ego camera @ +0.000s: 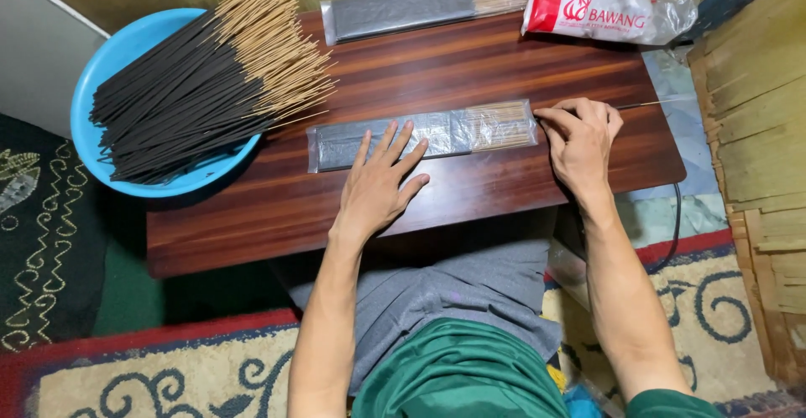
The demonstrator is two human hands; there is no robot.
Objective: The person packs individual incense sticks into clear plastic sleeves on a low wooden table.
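A clear plastic sleeve filled with black incense sticks [445, 131] lies across the middle of the low wooden table [504, 65]. My left hand [382, 185] rests flat on it, fingers spread, pressing the dark half. My right hand [581, 138] is at the sleeve's open right end, fingers pinched on the edge of the plastic by the bare bamboo tips. A thin stick [651, 104] pokes out to the right from behind that hand.
A blue basin [105, 65] heaped with loose incense sticks [210, 78] overhangs the table's left end. A second filled sleeve [420, 2] and a red-and-white plastic packet [609, 11] lie at the far edge. Wooden planks stand at right; patterned rugs cover the floor.
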